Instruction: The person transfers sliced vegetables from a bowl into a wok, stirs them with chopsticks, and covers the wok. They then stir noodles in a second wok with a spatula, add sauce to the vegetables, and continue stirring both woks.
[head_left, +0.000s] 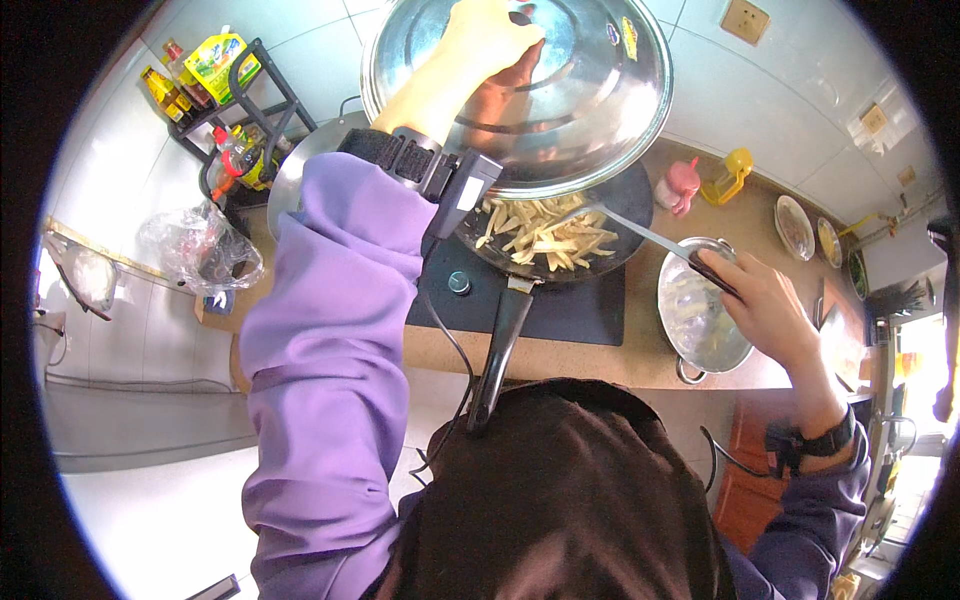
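My left hand (499, 34) grips the top of a large shiny metal lid (600, 97), holding it raised and tilted over the far part of a black frying pan (634, 225). The grip on the knob is partly hidden at the top edge. Pale cut strips of food (559, 232), maybe potato, lie heaped in the pan. In my right hand (772, 307) is the dark handle of a metal spatula (645, 232), whose far end reaches into the strips. The pan's black handle (502, 352) points towards me.
Under the pan is a dark cooktop (570, 315) with a knob (459, 283). A metal two-handled bowl (701, 330) stands right. Behind it are a pink-lidded jar (681, 184) and a yellow container (729, 176). Left are a bottle rack (247, 97) and a clear plastic bag (199, 247).
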